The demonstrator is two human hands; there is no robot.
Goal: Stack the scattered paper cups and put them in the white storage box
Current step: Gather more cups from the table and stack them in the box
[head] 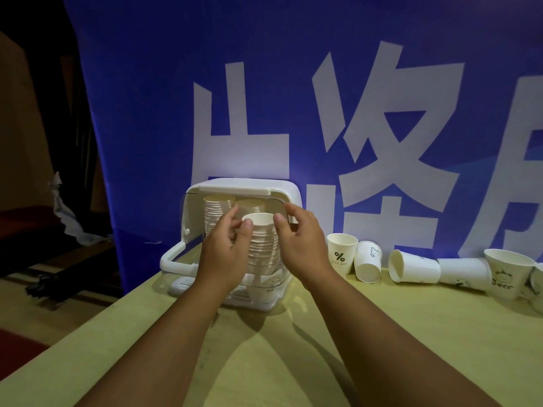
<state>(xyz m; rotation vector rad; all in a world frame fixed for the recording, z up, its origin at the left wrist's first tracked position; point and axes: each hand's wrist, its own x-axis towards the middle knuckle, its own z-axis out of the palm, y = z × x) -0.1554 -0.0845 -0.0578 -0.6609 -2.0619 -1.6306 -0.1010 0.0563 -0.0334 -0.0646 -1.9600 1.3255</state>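
1. My left hand (223,245) and right hand (299,245) hold the cup stack (263,245) from either side, thumbs at its top rim.
2. The stack stands upright at the open front of the white storage box (249,185), with the rear stacks (219,212) inside behind it.
3. Loose cups (340,254) sit on the bench (382,333) to the right, some upright, some tipped.

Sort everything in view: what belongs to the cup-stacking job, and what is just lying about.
Job: cup stack held between left hand and right hand; white storage box with stacks inside; loose cups on the table.
Lying about: blue banner; crumpled white material; dark clutter on the floor.
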